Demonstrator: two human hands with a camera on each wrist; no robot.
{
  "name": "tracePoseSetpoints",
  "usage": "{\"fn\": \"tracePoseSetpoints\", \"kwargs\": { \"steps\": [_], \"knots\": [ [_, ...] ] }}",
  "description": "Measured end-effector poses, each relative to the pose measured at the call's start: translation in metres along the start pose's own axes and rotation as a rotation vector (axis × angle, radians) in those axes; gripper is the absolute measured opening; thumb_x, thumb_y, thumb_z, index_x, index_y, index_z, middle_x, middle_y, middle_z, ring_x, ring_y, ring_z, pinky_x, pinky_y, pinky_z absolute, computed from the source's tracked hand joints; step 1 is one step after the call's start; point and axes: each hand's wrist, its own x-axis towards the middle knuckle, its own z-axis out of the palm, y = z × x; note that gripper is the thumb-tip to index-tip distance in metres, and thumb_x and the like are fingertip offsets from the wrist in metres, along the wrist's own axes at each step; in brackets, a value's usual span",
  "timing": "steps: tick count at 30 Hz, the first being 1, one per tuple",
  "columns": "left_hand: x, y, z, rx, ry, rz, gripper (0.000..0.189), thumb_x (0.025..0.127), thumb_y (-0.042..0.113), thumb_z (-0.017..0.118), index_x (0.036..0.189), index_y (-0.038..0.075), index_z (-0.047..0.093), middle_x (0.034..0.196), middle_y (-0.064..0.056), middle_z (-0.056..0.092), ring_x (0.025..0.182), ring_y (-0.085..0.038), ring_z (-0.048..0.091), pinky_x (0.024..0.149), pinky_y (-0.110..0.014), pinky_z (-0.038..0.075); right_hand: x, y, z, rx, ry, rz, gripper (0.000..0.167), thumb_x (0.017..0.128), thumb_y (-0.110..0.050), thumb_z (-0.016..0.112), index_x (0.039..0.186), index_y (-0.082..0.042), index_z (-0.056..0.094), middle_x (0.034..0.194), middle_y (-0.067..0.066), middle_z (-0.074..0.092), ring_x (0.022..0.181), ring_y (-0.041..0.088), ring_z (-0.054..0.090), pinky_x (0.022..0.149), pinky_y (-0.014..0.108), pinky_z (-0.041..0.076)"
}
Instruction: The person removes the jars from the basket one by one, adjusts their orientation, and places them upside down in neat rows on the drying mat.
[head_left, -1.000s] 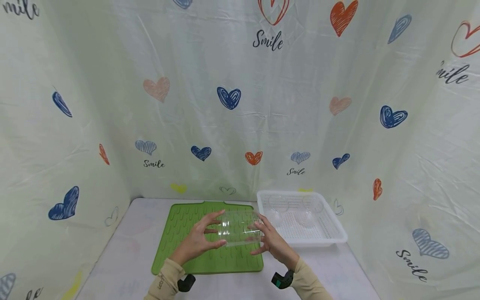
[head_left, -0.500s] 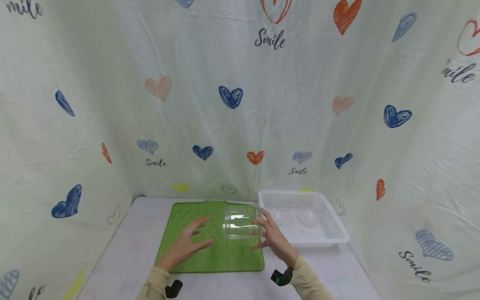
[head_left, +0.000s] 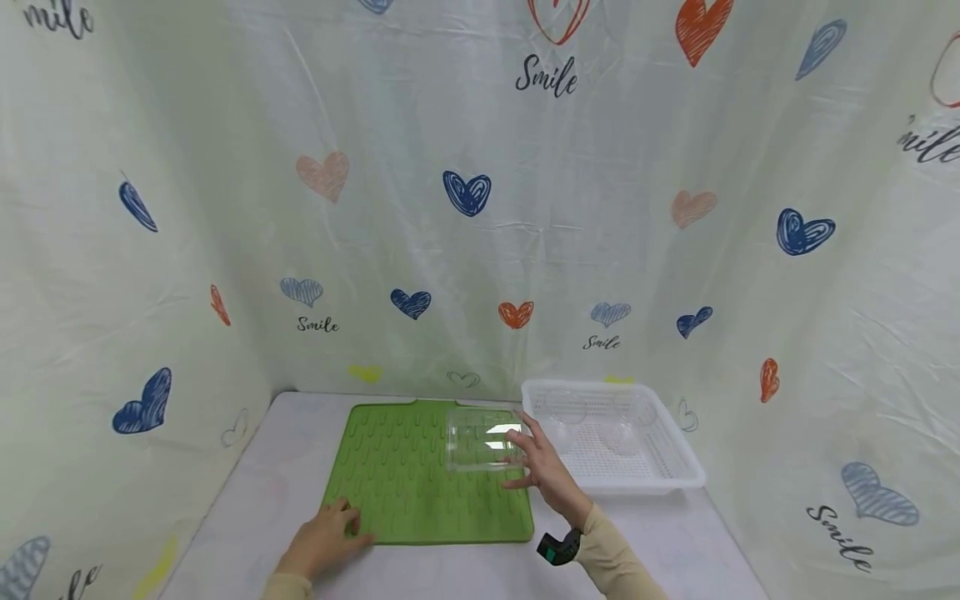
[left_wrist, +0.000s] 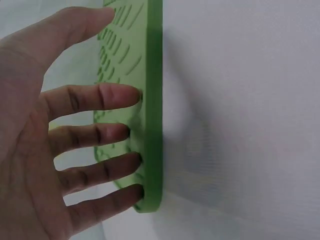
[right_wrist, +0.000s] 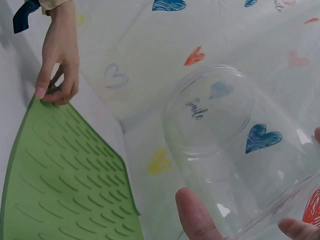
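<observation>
A clear see-through jar (head_left: 478, 442) lies on its side in the air above the green mat (head_left: 420, 500). My right hand (head_left: 551, 479) holds it by its right end, with fingers and thumb spread around the wall. In the right wrist view the jar (right_wrist: 225, 120) tilts, and my right thumb (right_wrist: 195, 215) lies along its lower side. At the mat's near-left corner is my left hand (head_left: 326, 537), free of the jar. The left wrist view has its fingertips touching the mat (left_wrist: 154, 120) near the edge, fingers spread and nearly straight.
A white perforated basket (head_left: 678, 446) stands right of the mat, with several clear round things in it, hard to make out. The white table (head_left: 247, 500) carries both. Behind hangs a pale curtain (head_left: 405, 233) printed with hearts.
My left hand has let go of the jar's left end and moved down and left to the mat's near corner. The right hand keeps its grip, nearly in place.
</observation>
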Motion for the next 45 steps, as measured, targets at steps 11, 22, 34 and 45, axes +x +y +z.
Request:
{"fn": "tracePoseSetpoints", "kwargs": {
  "steps": [11, 22, 34, 45],
  "knots": [
    [-0.007, -0.008, 0.013, 0.016, 0.066, -0.063, 0.034, 0.075, 0.05, 0.076, 0.076, 0.02, 0.061, 0.091, -0.001, 0.051, 0.083, -0.023, 0.05, 0.07, -0.048, 0.048, 0.028, -0.004, 0.025, -0.098, 0.093, -0.068, 0.076, 0.096, -0.039, 0.058, 0.155, -0.022, 0.013, 0.145, 0.033, 0.028, 0.111, 0.045, 0.057, 0.073, 0.049, 0.058],
    [-0.011, -0.014, 0.017, -0.031, 0.072, -0.08, 0.033, 0.076, 0.052, 0.075, 0.082, 0.022, 0.065, 0.093, 0.0, 0.052, 0.087, -0.022, 0.051, 0.069, -0.046, 0.049, 0.063, -0.01, 0.055, -0.301, 0.161, -0.154, 0.077, 0.091, -0.045, 0.064, 0.153, -0.033, 0.021, 0.147, 0.029, 0.029, 0.113, 0.044, 0.059, 0.077, 0.044, 0.057],
    [-0.014, -0.017, 0.016, -0.052, 0.075, -0.076, 0.033, 0.075, 0.054, 0.074, 0.082, 0.023, 0.065, 0.095, 0.002, 0.052, 0.088, -0.02, 0.049, 0.067, -0.044, 0.049, 0.104, -0.009, 0.09, -0.595, 0.257, -0.331, 0.079, 0.087, -0.046, 0.068, 0.152, -0.025, 0.029, 0.152, 0.017, 0.033, 0.131, 0.039, 0.043, 0.099, 0.058, 0.043],
    [-0.014, -0.012, 0.013, -0.072, 0.056, -0.087, 0.034, 0.075, 0.054, 0.074, 0.083, 0.022, 0.066, 0.093, 0.003, 0.052, 0.086, -0.02, 0.048, 0.066, -0.043, 0.048, 0.139, 0.007, 0.127, -0.828, 0.227, -0.328, 0.078, 0.088, -0.048, 0.066, 0.152, -0.025, 0.029, 0.15, 0.022, 0.03, 0.112, 0.042, 0.058, 0.078, 0.052, 0.052]
  ]
}}
